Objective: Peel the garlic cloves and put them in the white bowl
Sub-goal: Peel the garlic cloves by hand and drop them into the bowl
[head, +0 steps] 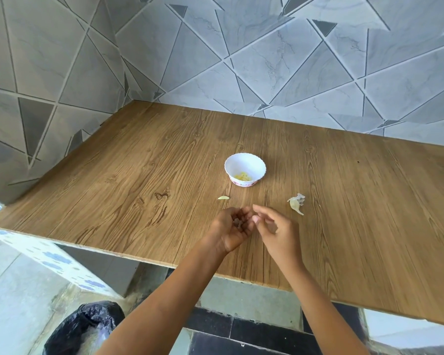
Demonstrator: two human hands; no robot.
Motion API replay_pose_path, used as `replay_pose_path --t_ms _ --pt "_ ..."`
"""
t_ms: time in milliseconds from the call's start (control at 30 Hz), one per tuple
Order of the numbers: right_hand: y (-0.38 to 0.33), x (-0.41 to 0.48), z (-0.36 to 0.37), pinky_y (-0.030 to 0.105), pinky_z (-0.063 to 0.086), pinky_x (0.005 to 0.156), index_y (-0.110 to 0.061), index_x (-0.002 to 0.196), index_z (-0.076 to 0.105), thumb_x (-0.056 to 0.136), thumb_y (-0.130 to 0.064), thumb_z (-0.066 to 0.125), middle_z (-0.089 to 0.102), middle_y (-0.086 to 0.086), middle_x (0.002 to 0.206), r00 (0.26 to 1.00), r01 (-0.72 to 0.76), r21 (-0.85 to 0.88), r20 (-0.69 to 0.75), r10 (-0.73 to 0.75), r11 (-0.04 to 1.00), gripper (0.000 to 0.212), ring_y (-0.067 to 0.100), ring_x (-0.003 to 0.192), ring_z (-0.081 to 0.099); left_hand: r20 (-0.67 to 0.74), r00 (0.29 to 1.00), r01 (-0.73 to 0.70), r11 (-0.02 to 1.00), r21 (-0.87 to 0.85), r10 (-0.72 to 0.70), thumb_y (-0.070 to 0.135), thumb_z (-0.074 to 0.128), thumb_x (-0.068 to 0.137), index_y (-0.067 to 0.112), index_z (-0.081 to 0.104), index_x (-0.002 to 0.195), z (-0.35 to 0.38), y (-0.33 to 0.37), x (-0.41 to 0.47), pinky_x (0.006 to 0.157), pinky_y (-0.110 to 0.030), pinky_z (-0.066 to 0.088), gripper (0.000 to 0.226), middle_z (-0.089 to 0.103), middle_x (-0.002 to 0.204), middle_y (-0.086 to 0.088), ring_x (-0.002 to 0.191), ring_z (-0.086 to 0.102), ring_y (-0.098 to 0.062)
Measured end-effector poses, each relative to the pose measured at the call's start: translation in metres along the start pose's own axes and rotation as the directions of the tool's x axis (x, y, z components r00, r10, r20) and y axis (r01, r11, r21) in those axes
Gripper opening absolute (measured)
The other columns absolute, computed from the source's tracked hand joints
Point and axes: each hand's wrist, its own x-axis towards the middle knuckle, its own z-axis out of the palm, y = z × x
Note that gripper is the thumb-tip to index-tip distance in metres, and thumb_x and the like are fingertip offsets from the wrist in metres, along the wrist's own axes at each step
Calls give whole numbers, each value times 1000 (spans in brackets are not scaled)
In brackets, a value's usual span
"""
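Head view: the clove in work shows as a small pale-pink piece right where our two hands meet, low over the near middle of the desk — too small for us to say how much skin is on it. Our left hand is cupped palm-up, fingers curled in around it, with a few darker scraps in the palm, probably shed skin. Our right hand pinches at the clove with thumb and forefinger, the other fingers loose.

To do this well, we judge, we steady the clove with the left fingers and let a right nail catch the skin at one end, pulling along the length rather than digging in — the flesh likely bruises easily. The scraps are best held in the cupped palm, away from the white bowl, which stands just beyond the hands with peeled garlic in its bottom. A loose clove lies between bowl and hands, to the left; a garlic cluster in its skin waits to the right. A black bin bag sits on the floor below the desk's edge.
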Motion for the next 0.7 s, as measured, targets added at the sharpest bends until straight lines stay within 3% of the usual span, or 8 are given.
replay_pose_path --t_ms 167,300,533,700 --pt "6 -11 -6 12 38 89 -14 125 59 87 -19 65 63 -3 121 992 -110 -87 57 115 990 38 3 109 54 11 1000 -24 1000 15 24 12 38 98 2 60 78 -10 8 -1 56 -23 52 31 60 72 -10 68 57 -18" --pt "11 -11 -3 21 38 95 -14 127 57 88 -22 64 60 -2 126 987 -128 -115 84 138 985 40 9 116 53 -26 996 -90 996 -2 90 11 40 97 3 59 80 -18 13 -3 56 -22 52 27 58 75 -9 68 56 -18" --pt "4 3 12 41 49 91 -9 120 61 85 -16 66 65 3 118 986 60 -61 157 -50 996 35 21 107 62 -180 958 -249 961 -121 225 8 42 95 2 60 79 -37 16 -32 64 -24 49 25 58 75 -10 69 55 -19" --pt "-27 8 52 36 49 89 -6 117 63 83 -19 63 67 7 115 920 213 85 318 -229 973 37 25 103 64 -352 871 -428 882 -199 343 5 44 94 2 60 76 -70 25 -74 57 -22 50 24 58 68 -9 65 55 -17"
